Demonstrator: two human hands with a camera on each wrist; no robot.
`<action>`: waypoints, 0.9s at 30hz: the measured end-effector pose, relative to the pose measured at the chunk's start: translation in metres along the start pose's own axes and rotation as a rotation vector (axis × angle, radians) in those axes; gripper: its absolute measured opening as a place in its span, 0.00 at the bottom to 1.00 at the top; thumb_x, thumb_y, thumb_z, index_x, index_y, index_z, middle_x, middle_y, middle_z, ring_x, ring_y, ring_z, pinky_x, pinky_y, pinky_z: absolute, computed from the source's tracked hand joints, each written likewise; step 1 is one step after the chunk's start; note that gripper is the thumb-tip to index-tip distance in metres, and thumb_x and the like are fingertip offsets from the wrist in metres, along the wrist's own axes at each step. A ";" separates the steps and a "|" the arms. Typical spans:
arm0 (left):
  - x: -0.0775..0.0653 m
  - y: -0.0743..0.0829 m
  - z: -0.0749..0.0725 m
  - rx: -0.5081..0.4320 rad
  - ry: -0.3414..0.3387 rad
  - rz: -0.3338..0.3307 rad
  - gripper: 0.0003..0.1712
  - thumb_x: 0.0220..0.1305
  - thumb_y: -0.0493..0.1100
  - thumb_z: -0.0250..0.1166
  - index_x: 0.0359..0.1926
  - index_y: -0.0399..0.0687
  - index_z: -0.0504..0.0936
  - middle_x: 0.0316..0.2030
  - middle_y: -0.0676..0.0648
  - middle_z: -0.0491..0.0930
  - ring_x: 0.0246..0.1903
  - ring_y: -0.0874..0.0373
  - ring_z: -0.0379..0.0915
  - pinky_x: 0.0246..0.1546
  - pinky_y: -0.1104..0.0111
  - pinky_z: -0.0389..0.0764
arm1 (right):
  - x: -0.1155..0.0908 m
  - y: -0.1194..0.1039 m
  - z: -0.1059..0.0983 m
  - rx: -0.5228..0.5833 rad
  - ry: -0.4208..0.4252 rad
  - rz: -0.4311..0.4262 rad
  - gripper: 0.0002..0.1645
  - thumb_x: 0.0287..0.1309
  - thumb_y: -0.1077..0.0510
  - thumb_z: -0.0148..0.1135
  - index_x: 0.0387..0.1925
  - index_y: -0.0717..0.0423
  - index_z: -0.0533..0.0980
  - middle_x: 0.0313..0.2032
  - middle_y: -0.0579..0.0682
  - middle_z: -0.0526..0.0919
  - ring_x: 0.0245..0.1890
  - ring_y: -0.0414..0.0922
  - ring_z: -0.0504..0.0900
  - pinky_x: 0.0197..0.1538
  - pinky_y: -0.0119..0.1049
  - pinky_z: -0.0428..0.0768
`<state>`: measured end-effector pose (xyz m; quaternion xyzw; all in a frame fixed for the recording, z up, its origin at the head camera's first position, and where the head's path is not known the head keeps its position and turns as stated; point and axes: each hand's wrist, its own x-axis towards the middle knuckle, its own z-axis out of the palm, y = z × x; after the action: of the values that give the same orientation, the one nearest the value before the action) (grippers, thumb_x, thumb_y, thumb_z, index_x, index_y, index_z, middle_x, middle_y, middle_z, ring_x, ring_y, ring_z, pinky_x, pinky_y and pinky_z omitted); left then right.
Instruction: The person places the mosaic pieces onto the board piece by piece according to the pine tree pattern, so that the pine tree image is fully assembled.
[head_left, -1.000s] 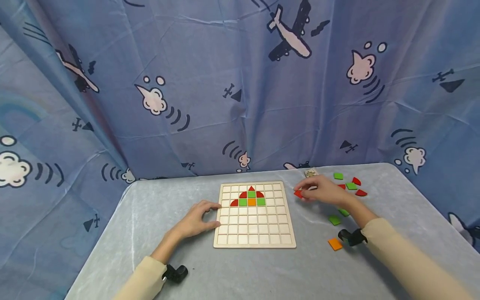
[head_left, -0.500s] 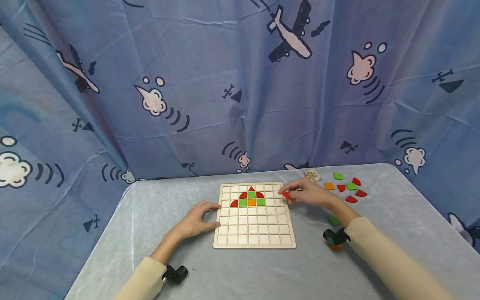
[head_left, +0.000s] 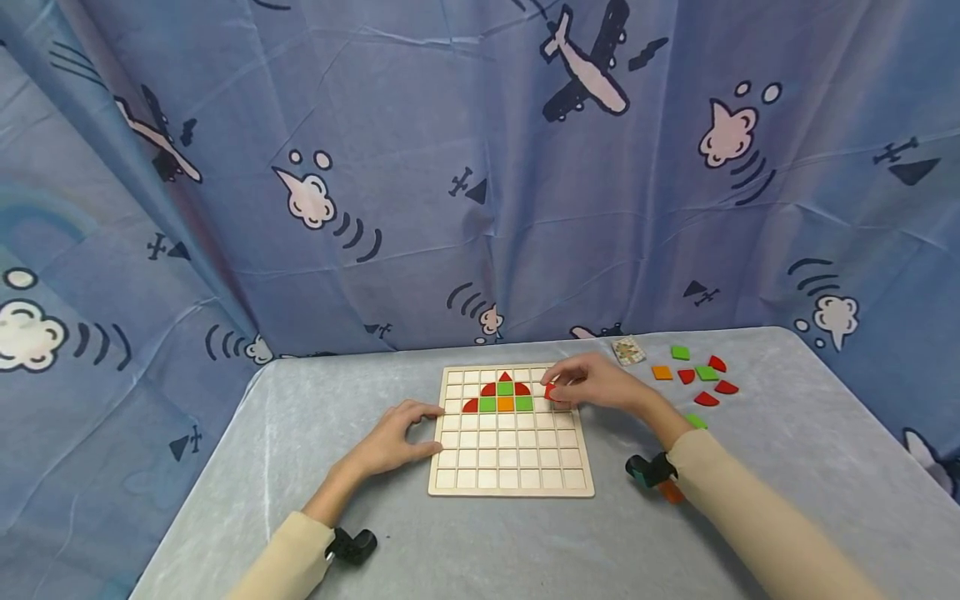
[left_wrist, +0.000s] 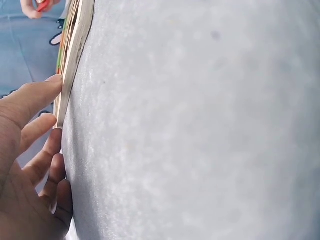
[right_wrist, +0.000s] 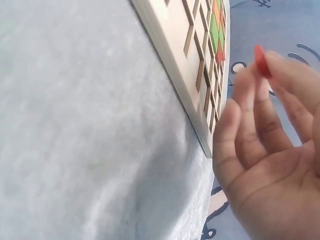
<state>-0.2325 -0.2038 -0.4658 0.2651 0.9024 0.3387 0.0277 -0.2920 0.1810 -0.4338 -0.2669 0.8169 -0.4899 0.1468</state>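
A wooden grid board (head_left: 507, 458) lies on the grey cloth, with red, green and orange tiles (head_left: 506, 403) set in several upper cells. My right hand (head_left: 600, 385) is over the board's right side, pinching a red tile (head_left: 550, 391) between thumb and fingers. In the right wrist view that red tile (right_wrist: 262, 62) shows nearly edge-on, so its full outline is hidden. At the board's left edge, my left hand (head_left: 393, 437) rests with thumb and fingers spread and touching the rim. The left wrist view shows the fingertips (left_wrist: 54, 82) against the board's side.
Loose red, green and orange tiles (head_left: 707, 373) lie to the right of the board. A small patterned square (head_left: 627, 351) sits at the back. One orange tile (head_left: 672, 492) is partly hidden under the right wrist camera. A blue printed curtain (head_left: 390, 275) hangs behind.
My right hand has moved left with the red tile, from beside the board to over its right-hand columns. The left hand has stayed at the board's edge.
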 end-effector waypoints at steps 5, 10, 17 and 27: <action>0.000 0.001 0.000 0.002 0.000 -0.004 0.30 0.62 0.46 0.75 0.63 0.44 0.79 0.57 0.44 0.77 0.54 0.46 0.72 0.56 0.49 0.70 | 0.008 0.003 0.004 -0.047 0.006 -0.045 0.14 0.63 0.65 0.69 0.48 0.69 0.82 0.33 0.55 0.87 0.32 0.55 0.82 0.31 0.41 0.78; 0.000 0.000 0.001 0.002 -0.001 0.000 0.30 0.63 0.47 0.75 0.63 0.44 0.79 0.57 0.45 0.77 0.54 0.46 0.72 0.56 0.49 0.71 | 0.016 0.008 0.009 -0.049 0.008 -0.030 0.14 0.62 0.67 0.69 0.48 0.70 0.80 0.32 0.55 0.87 0.28 0.52 0.82 0.30 0.40 0.78; 0.000 0.001 0.001 -0.010 -0.008 -0.007 0.30 0.63 0.47 0.75 0.64 0.44 0.78 0.57 0.45 0.76 0.54 0.46 0.72 0.56 0.49 0.70 | 0.019 0.006 0.013 -0.102 0.021 -0.018 0.05 0.57 0.69 0.72 0.34 0.64 0.82 0.26 0.52 0.84 0.23 0.50 0.79 0.26 0.38 0.78; 0.000 0.003 0.000 -0.010 -0.010 -0.014 0.30 0.63 0.46 0.75 0.64 0.44 0.78 0.57 0.44 0.76 0.54 0.46 0.72 0.56 0.49 0.71 | 0.019 0.003 0.019 -0.180 0.026 -0.022 0.03 0.57 0.68 0.71 0.32 0.61 0.83 0.24 0.51 0.85 0.23 0.49 0.82 0.26 0.36 0.78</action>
<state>-0.2309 -0.2015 -0.4640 0.2603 0.9023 0.3418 0.0358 -0.2995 0.1575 -0.4449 -0.2815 0.8564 -0.4194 0.1064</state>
